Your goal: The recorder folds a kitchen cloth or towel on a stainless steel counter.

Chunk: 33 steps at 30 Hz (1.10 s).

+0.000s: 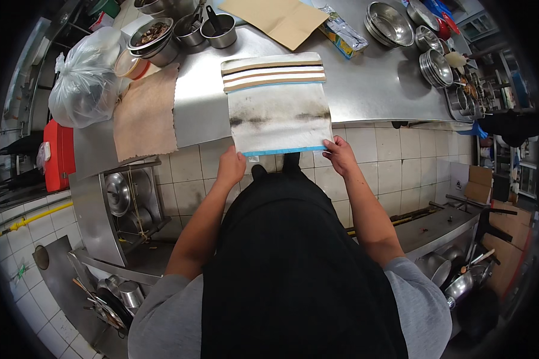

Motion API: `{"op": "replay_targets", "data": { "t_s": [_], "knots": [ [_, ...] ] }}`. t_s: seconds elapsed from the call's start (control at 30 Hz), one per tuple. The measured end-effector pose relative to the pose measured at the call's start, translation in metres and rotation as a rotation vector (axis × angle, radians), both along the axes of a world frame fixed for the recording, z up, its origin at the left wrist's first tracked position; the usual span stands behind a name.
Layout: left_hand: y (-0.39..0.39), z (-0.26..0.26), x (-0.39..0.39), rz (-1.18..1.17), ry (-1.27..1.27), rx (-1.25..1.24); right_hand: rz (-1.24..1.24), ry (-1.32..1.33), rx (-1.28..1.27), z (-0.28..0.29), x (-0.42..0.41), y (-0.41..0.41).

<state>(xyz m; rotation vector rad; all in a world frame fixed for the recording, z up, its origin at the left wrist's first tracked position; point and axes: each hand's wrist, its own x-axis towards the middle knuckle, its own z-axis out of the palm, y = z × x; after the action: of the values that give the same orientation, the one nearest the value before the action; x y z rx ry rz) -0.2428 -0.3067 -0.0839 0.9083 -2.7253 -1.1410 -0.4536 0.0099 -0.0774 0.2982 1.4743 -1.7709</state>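
A white cloth (278, 105) with brown, black and blue stripes spans the front edge of the steel table (368, 94). Its far part rests on the table, folded over at the striped end, and dark stains mark its middle. At the near left corner my left hand (231, 166) grips the cloth. My right hand (340, 155) pinches the opposite near corner, so the blue-edged side is held out over the floor. To the left lies a tan cloth (147, 114) with a ragged edge, partly hanging off the table.
A tied plastic bag (87, 76), a steel pot of dark food pieces (152, 36) and smaller pots (218, 31) stand at the left. Flattened cardboard (274, 20) and a foil box (343, 33) lie at the back. Steel bowls (435, 67) are stacked right.
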Motion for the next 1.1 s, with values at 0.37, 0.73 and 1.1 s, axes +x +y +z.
{"op": "replay_targets", "data": {
  "t_s": [0.37,0.73,1.1],
  "knots": [
    [-0.001,0.019,0.006,0.096,-0.020,0.161,-0.175,-0.014,-0.210,-0.012,-0.001,0.011],
    [0.006,0.028,0.001,0.061,0.034,-0.084,-0.092,-0.040,-0.225,0.004,-0.003,0.009],
    [0.015,0.036,0.002,0.279,0.104,0.116,-0.042,-0.039,-0.196,0.002,-0.008,0.023]
  ]
}}
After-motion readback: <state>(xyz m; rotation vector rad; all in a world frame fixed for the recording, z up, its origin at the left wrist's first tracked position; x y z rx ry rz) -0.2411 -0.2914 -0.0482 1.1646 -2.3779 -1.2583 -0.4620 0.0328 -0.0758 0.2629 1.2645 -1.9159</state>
